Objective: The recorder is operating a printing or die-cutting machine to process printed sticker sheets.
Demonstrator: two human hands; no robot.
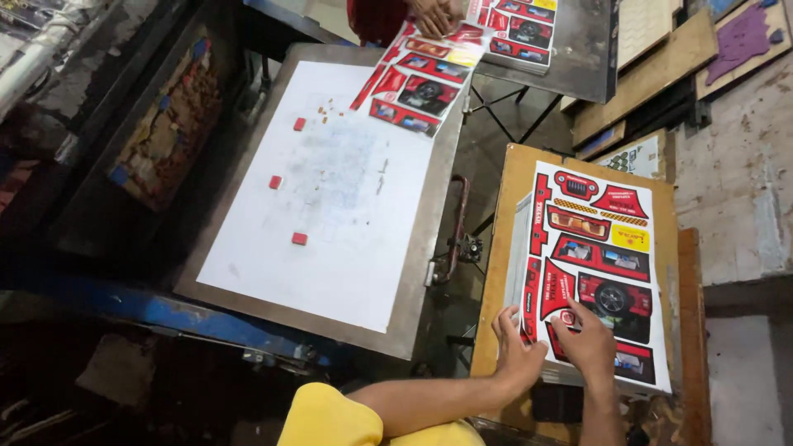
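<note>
We press our left hand (518, 351) and right hand (588, 340), fingers spread, on the red printed cardboard sheet (599, 264) topping the stack (519, 248); lifting it likely needs an edge pinch.

glossy printed sheets (599, 272), wooden board (505, 248), probably

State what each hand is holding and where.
Left hand and right hand both press on the near edge of the top printed sheet; no full grasp is visible.
</note>
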